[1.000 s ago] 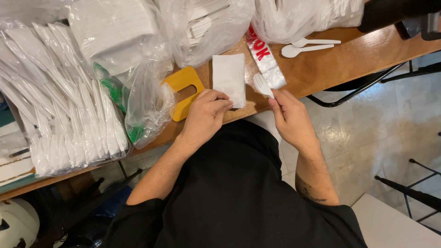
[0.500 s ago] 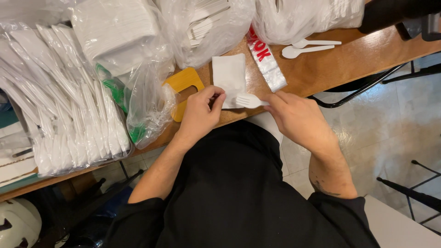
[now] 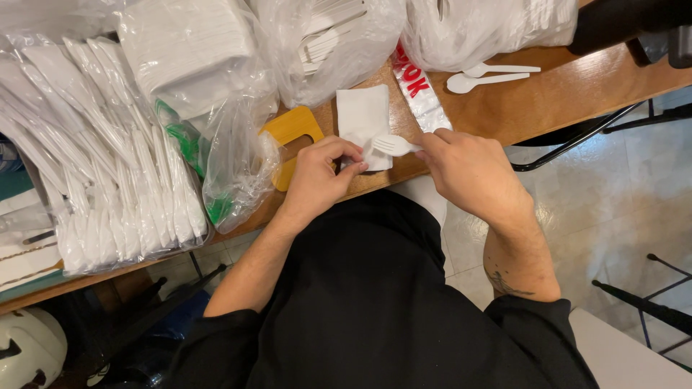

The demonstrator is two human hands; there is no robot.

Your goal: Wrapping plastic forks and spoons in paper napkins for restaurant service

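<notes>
Right now, at the near edge of the tabletop (image 3: 577,94):

Right hand (image 3: 472,173): fingers curled closed around the handle of a white plastic fork (image 3: 393,145), whose tines point left and lie over the lower right corner of the napkin.

Left hand (image 3: 321,176): thumb and fingertips pinched together on the near edge of the white napkin (image 3: 360,115), pinning it against the wood.

Fork and napkin: touching, fork on top, both just right of a yellow card piece (image 3: 288,128) with a cut-out.

Close by on the right: a narrow clear sleeve with red print (image 3: 418,90) lies just beside the napkin; two white plastic spoons (image 3: 483,76) sit loose farther right.

Far side: clear bags of plastic cutlery (image 3: 339,36) and a bagged stack of napkins (image 3: 187,47).

Left side: a large pile of wrapped cutlery packs (image 3: 94,166), well apart from both hands.

Doing it well, to my eye: keep the left pinch firm so the thin napkin does not slide, lay the fork squarely along the napkin's length, and hold the fork low on its handle so the tines stay flat and do not snag the paper.
</notes>
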